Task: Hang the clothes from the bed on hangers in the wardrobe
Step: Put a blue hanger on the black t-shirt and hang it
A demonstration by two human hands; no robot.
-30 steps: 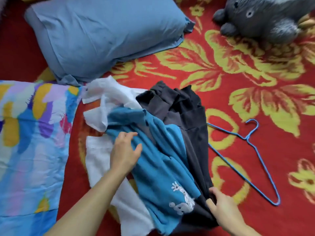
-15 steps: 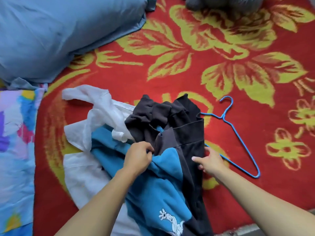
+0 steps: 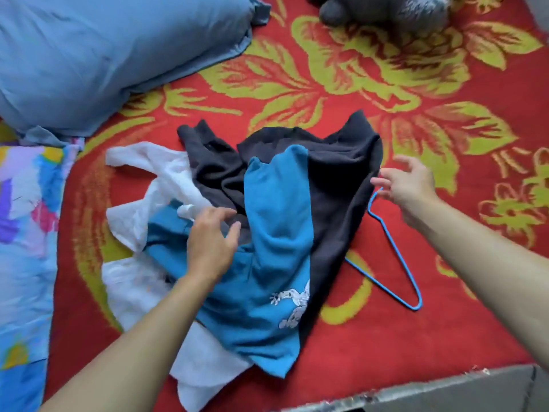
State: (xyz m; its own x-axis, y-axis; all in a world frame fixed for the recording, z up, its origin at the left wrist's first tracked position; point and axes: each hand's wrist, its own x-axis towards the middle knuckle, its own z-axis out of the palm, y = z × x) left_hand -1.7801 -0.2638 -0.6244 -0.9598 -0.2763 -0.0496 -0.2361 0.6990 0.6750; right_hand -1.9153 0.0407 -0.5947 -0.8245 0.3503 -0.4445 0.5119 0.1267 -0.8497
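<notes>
**Free the hanger, then find the neck of the top**

The blue and black top (image 3: 276, 233) lies crumpled in the middle of the bed (image 3: 326, 93), its black half bunched toward the far side and the blue panel with a white print toward the near edge. It sits partly over a white garment (image 3: 139, 209) on its left. On its right, its black edge covers part of the blue wire hanger (image 3: 396, 251), and the hook is hidden from view.

The left hand (image 3: 211, 242) rests on the blue cloth with loose, spread fingers and grips nothing. The right hand (image 3: 407, 185) is wide open, hovering just beside the black edge and above the upper end of the hanger.

The step in hand looks like pairing this top with that hanger. It would go best if the right hand draws the wire clear of the cloth first, since it could snag a fold. The left hand can meanwhile pin the top so the white piece beneath is not dragged along. The neck opening is not visible, so the top probably needs shaking out before the hanger goes in.

A blue pillow (image 3: 104, 55), a patterned blanket (image 3: 23, 203) and a grey plush toy (image 3: 386, 10) lie well apart from the pile.
</notes>
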